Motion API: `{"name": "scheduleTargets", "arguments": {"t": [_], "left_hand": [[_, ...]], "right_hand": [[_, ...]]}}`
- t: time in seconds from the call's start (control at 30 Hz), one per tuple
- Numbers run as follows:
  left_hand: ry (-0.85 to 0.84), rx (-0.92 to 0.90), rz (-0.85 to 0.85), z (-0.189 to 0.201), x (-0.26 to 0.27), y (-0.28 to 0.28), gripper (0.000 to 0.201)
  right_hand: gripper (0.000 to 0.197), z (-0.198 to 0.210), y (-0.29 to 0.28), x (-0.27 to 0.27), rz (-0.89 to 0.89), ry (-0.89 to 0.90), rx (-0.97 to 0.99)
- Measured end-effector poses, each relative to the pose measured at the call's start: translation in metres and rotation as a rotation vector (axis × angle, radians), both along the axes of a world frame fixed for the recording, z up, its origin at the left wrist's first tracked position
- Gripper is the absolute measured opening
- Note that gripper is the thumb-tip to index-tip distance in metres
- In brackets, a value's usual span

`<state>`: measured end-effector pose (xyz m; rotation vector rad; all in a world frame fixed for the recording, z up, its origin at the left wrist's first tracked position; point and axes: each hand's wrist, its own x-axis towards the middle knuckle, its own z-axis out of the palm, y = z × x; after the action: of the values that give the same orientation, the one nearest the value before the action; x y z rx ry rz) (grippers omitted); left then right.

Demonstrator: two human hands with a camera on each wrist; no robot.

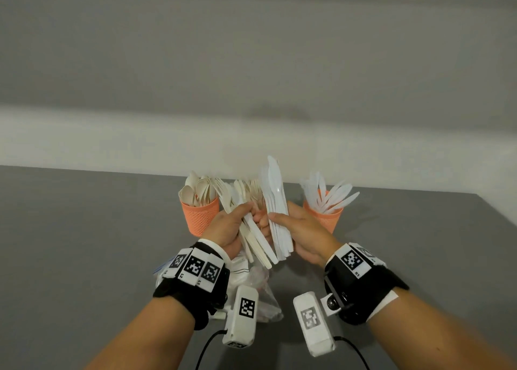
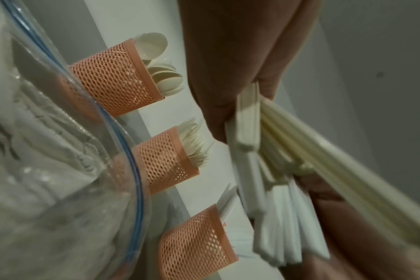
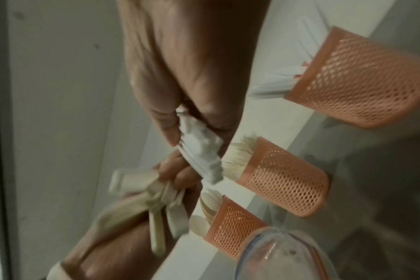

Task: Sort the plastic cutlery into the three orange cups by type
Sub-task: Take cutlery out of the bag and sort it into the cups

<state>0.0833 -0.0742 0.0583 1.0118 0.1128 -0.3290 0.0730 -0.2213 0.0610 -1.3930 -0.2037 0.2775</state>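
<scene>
Above the grey table (image 1: 84, 244), my left hand (image 1: 237, 221) grips a fanned bundle of mixed cream and white cutlery (image 1: 253, 238) by the handles. Close beside it, my right hand (image 1: 285, 220) grips an upright stack of white knives (image 1: 275, 202). Behind the hands stand the orange mesh cups: the spoon cup (image 1: 200, 216) on the left and the knife cup (image 1: 326, 216) on the right. The fork cup (image 2: 165, 161) in the middle is hidden in the head view. The right wrist view shows the knife stack's handle ends (image 3: 201, 149) in my fingers.
A clear zip bag (image 1: 260, 291) with more white cutlery lies on the table just under my wrists, and it fills the left of the left wrist view as the bag (image 2: 48, 170). A pale wall rises right behind the cups. The table's right edge runs diagonally at the far right.
</scene>
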Motion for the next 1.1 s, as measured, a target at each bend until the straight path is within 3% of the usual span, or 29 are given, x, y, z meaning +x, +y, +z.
{"name": "scheduleTargets", "arguments": {"t": [0.17,0.3,0.43,0.53,0.6,0.67,0.8,0.9,1.0,1.1], "left_hand": [[0.034,-0.007,0.02,-0.001,0.008,-0.004,0.022],[0.044,-0.033,0.008,-0.007,0.02,-0.004,0.02],[-0.018,-0.041,-0.055,-0.006,0.024,-0.007,0.023],[-0.104,-0.043,-0.159,0.001,0.021,-0.011,0.033],[-0.16,-0.047,-0.224,0.005,0.02,-0.014,0.027],[-0.139,-0.016,-0.206,0.004,0.022,-0.014,0.014],[-0.157,-0.037,-0.18,-0.001,0.029,-0.014,0.013],[-0.188,-0.085,-0.187,0.0,0.03,-0.015,0.007],[-0.176,-0.13,-0.175,0.0,0.033,-0.015,0.021],[-0.174,-0.104,-0.156,-0.001,0.035,-0.018,0.032]], "right_hand": [[0.014,-0.003,-0.023,0.011,0.017,0.093,0.137],[0.014,0.003,-0.048,0.035,-0.267,-0.012,0.163],[0.009,0.013,-0.073,0.064,-0.53,-0.219,-0.084],[0.024,-0.001,-0.081,0.081,-0.608,-0.209,-0.217],[0.031,-0.015,-0.081,0.088,-0.634,-0.165,-0.245],[0.029,-0.028,-0.08,0.093,-0.647,-0.147,-0.359],[0.031,-0.037,-0.081,0.101,-0.539,-0.174,-0.658],[0.041,-0.031,-0.08,0.102,-0.455,-0.167,-0.652],[0.06,-0.013,-0.069,0.091,-0.588,-0.532,-0.636],[0.04,0.009,-0.045,0.069,-0.606,-0.845,-0.674]]}}
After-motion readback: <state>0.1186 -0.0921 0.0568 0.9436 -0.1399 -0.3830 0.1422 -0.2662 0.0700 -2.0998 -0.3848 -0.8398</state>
